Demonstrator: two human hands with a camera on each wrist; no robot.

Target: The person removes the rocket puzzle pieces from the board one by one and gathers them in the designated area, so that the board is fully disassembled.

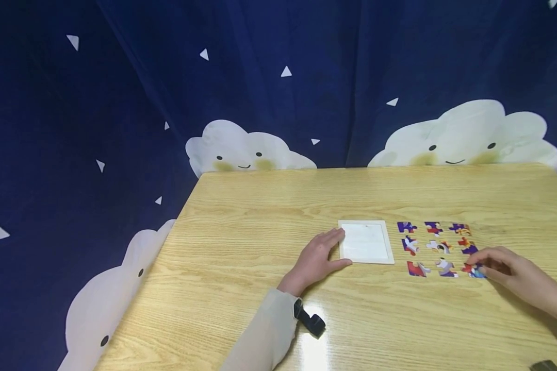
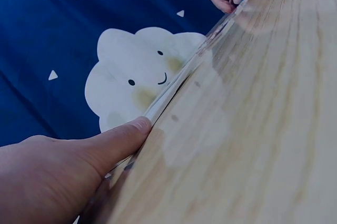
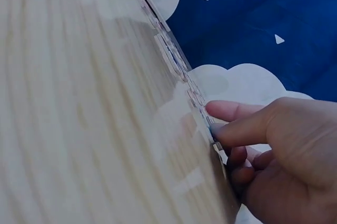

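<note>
A white square frame [image 1: 389,242] with a pale inner panel lies flat on the table. At its left edge rests my left hand [image 1: 316,259], the fingers extended and the thumb near the lower corner. In the left wrist view the thumb [image 2: 124,140] touches the frame's edge. Colourful jigsaw puzzle pieces lie in three rows right of the frame, among them a red-and-white one [image 1: 416,268]. My right hand [image 1: 522,275] pinches the lower-right puzzle piece [image 1: 477,271] between thumb and index finger, its other fingers curled in the right wrist view; the piece is partly covered.
The wooden table [image 1: 241,221] has a glossy surface that reflects light near the front. Behind it hangs a dark blue curtain [image 1: 260,67] with white clouds and triangles. A black strap [image 1: 311,322] sits on the left wrist.
</note>
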